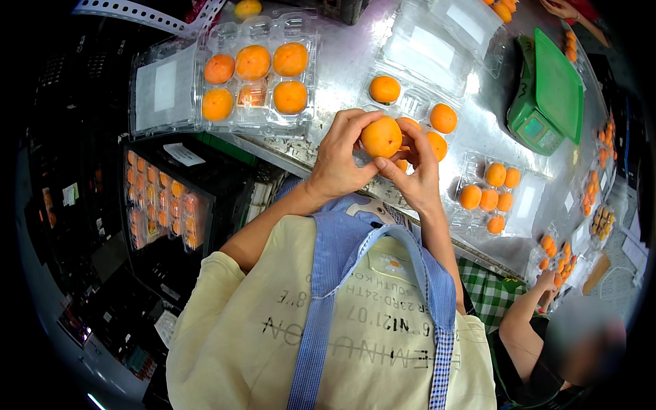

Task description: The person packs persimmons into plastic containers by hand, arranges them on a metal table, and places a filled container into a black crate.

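Between my left hand (335,156) and my right hand (417,169) is a single orange persimmon (381,137), its blossom-end dot facing right. The fingers of both hands curl around it from either side, above the near edge of the metal table. Just beyond the hands lies an open clear plastic clamshell tray (414,102). It holds several persimmons (443,118), some partly hidden by my right hand. At least one moulded cup of that tray holds no fruit.
At left, another open clamshell (220,36) holds persimmons and one small labelled packet (251,96). A green scale (556,92) and a partly filled clamshell (512,179) stand to the right. A black crate (215,169) is below left. A co-worker's arm (523,328) reaches fruit at lower right.
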### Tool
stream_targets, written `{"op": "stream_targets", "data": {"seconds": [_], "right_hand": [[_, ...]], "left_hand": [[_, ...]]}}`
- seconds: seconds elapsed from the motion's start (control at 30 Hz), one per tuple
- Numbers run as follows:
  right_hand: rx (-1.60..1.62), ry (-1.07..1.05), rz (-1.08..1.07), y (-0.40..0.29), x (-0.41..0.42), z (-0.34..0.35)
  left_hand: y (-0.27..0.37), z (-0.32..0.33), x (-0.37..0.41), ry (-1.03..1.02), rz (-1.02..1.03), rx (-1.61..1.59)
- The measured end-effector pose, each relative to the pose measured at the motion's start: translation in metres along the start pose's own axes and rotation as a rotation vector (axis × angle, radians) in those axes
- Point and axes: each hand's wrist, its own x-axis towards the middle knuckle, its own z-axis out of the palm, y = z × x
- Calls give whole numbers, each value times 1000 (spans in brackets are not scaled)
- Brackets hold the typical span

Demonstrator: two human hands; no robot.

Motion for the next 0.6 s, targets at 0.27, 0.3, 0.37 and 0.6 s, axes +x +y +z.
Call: {"op": "stream_targets", "data": {"seconds": [0.27, 0.3, 0.37, 0.6], "right_hand": [[-107, 22, 12, 2, 1, -4], [-106, 22, 16, 3, 1, -6], [-81, 23, 11, 3, 1, -9], [-100, 120, 67, 9, -3, -26]], "left_hand": [[-5, 0, 4, -37, 130, 273], [-6, -1, 5, -41, 112, 245], [-12, -2, 7, -29, 59, 211], [-29, 1, 13, 34, -84, 290]]}}
